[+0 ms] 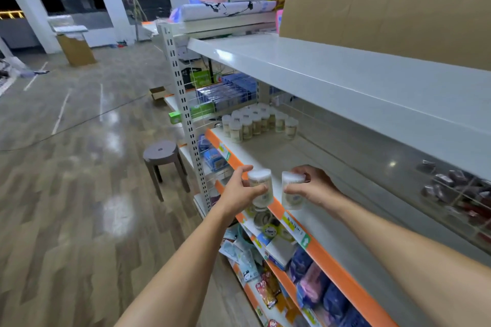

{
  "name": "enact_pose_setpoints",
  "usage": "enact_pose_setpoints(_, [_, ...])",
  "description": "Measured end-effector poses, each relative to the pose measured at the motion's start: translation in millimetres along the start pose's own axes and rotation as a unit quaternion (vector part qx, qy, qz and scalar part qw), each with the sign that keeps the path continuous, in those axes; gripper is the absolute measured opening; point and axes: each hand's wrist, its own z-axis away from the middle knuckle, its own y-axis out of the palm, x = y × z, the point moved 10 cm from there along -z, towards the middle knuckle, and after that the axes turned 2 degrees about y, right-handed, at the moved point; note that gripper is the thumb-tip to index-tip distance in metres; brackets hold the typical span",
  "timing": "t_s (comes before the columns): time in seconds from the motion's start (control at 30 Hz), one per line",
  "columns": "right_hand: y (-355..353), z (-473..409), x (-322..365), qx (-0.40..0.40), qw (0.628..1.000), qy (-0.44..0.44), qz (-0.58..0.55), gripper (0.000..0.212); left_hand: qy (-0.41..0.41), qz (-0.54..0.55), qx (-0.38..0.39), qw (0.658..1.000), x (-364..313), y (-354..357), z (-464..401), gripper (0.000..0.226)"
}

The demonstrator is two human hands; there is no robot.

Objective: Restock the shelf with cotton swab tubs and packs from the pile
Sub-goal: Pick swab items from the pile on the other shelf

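Now left hand [240, 194] grip wraps tub [261, 188]; right hand [314, 188] grip wraps second tub [292, 190].

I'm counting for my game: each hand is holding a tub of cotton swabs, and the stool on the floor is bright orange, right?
Almost. Each hand does hold a tub: the left hand grips one tub and the right hand grips another. But the head view shows the stool on the floor is grey-brown, not orange. The orange is on the shelf edge.
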Motion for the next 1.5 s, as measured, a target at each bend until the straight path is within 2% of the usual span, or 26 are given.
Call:
enact_pose_setpoints(0.23, [19,-49,8,-0.029,0.999,0.019,-0.014,0.055,0.005,-0.019,0.032,0.999,4,-21,-60,0.058])
enact_pose_setpoints(0.37, [33,-84,16,-0.059,0.998,0.032,-0.015,0.053,0.010,-0.026,0.061,0.998,5,-42,-105,0.055])
enact_pose_setpoints(0.63, [62,-129,32,-0.115,0.991,0.069,-0.020,0.054,0.045,-0.137,0.115,0.983,-2,-78,-174,0.053])
enact_pose_setpoints(0.83, [65,-140,24,-0.154,0.984,0.089,-0.020,0.061,0.063,-0.191,0.163,0.966,-8,-74,-198,0.053])
enact_pose_setpoints(1.0, [52,-153,14,-0.175,0.979,0.106,-0.008,0.061,0.077,-0.215,0.222,0.948,-14,-51,-216,0.060])
enact_pose_setpoints(1.1, [41,-165,12,-0.178,0.977,0.116,0.006,0.063,0.104,-0.252,0.227,0.935,-23,-37,-230,0.060])
enact_pose_setpoints(1.2, [29,-177,8,-0.196,0.972,0.126,-0.005,0.063,0.118,-0.301,0.254,0.911,-31,-22,-243,0.053])
enact_pose_setpoints(1.33, [20,-195,6,-0.206,0.969,0.131,-0.018,0.065,0.140,-0.350,0.273,0.885,-41,-4,-264,0.060])
enact_pose_setpoints(1.5, [12,-212,7,-0.208,0.971,0.120,-0.001,0.066,0.219,-0.444,0.191,0.847,-59,-1,-290,0.058])
